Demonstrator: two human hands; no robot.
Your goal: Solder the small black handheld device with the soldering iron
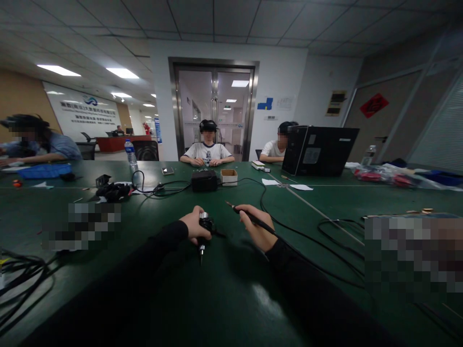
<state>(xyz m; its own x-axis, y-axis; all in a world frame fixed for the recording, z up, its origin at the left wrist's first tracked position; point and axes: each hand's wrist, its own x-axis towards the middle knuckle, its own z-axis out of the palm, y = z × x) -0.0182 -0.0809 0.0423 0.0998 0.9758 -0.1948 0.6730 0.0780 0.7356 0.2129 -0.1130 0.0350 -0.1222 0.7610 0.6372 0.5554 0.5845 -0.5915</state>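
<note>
One blue basket (45,171) sits near the far edge of the worktop (231,274), well to the left, with a water bottle (130,153) farther right along that edge. Midway across, the person's left hand (195,225) is wrapped around a black-and-silver device (207,223), fingers curled close, apparently to steady it; its metal nose points at the near edge, its long axis running roughly from near edge to far. Beyond stand a black box (204,181) and, just to its right, a small carton (229,178). Next comes the person's right hand (258,233), fingers closed in a pen grip on a slim black tool (256,220), probably for fine control of the tip. That tool lies aslant, tip leftward and toward the far edge, tail toward the near right corner; whether the tip touches the worktop cannot be told. Farther right, a black computer case (320,152) stands by the far edge
</note>
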